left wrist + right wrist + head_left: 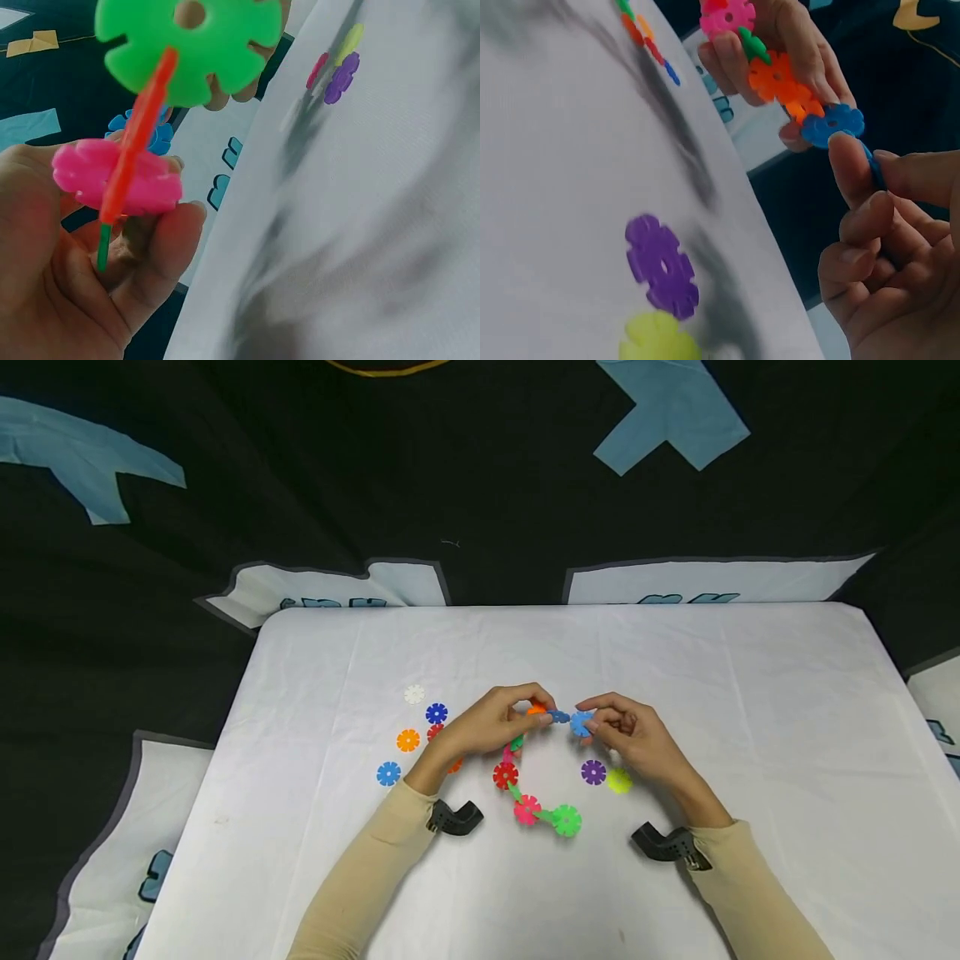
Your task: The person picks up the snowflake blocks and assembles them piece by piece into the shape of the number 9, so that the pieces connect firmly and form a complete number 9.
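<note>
My left hand [487, 720] grips a chain of linked, notched plastic snowflake discs above the table. Down from that hand hang a red disc [506, 775], a pink disc [527, 810] and a bright green disc [567, 820]. At the upper end, an orange disc [774, 77] leads to a blue disc [832, 126]. My right hand [633, 737] pinches a light blue disc [581, 723] between thumb and forefinger. In the right wrist view this disc is edge-on and meets the chain's blue disc; whether their notches interlock I cannot tell.
Loose discs lie left of the left hand, among them white [414, 694], dark blue [437, 713], orange [408, 740] and light blue ones. A purple disc [593, 772] and a yellow disc [618, 780] lie near the right hand on the white tablecloth [787, 735].
</note>
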`<state>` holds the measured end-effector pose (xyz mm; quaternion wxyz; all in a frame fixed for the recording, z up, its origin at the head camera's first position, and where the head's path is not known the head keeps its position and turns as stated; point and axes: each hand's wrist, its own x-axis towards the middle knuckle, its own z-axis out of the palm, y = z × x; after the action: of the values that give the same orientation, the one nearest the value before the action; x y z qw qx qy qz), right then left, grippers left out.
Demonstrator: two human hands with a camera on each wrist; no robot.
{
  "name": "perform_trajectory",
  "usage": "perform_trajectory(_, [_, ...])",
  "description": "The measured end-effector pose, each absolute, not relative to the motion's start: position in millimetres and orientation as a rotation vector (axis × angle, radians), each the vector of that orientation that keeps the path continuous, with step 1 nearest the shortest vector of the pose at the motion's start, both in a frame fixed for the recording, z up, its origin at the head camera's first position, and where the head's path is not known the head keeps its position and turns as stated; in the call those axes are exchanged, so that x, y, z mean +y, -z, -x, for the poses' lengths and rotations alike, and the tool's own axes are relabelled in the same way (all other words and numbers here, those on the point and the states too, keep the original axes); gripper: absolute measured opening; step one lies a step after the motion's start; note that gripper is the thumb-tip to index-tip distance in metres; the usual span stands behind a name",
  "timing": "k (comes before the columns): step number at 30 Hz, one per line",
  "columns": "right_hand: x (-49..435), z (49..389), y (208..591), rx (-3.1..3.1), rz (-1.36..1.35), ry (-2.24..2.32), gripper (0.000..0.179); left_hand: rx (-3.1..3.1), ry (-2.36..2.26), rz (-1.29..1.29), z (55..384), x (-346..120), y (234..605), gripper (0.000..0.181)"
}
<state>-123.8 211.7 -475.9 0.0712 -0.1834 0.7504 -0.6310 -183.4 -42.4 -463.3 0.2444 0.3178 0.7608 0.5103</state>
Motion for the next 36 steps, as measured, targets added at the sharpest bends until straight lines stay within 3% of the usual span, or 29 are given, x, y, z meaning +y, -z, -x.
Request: perform_trajectory(36, [190, 114, 467, 2.338, 0.329, 1.911, 0.023, 2.277, -1.366, -1.073, 176, -32, 463, 0.007])
